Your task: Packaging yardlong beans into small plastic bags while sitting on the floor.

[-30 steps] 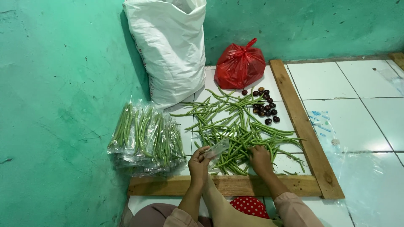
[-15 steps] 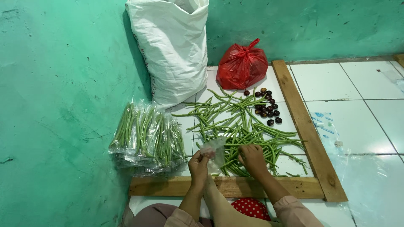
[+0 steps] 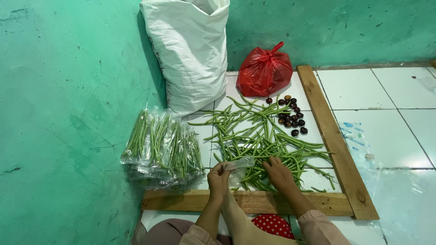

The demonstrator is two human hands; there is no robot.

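Head view, looking down at a tiled floor corner. Left hand (image 3: pixel 219 174) pinched shut on the rim of a small clear plastic bag (image 3: pixel 239 167), thumb and fingers holding the near-left edge. Bag lifted just off the near edge of the bean heap, between the two hands, its length running left to right toward the right hand; which end is the open one cannot be told. Thin, limp film, likely very light and a little slippery, prone to folding shut; best gripped at the rim, as here.

Right hand (image 3: pixel 280 173) palm down on the loose green beans (image 3: pixel 263 138), fingers curled among the nearest pods; whether any pod is actually gripped cannot be told. Beans spread in a loose heap across the white tiles inside the wooden frame (image 3: pixel 334 145), long axes mostly slanting from near left to far right, some crossing. Slender, fairly stiff but snappable pods, light; likely easiest gathered several at a time around the middle.

Left of the heap, against the green wall (image 3: pixel 68 113), a stack of filled bean bags (image 3: pixel 163 149), lengthwise near to far. Far side: a white sack (image 3: pixel 190 54) and a tied red plastic bag (image 3: pixel 265 72), with small dark round fruits (image 3: pixel 293 115) just near it.
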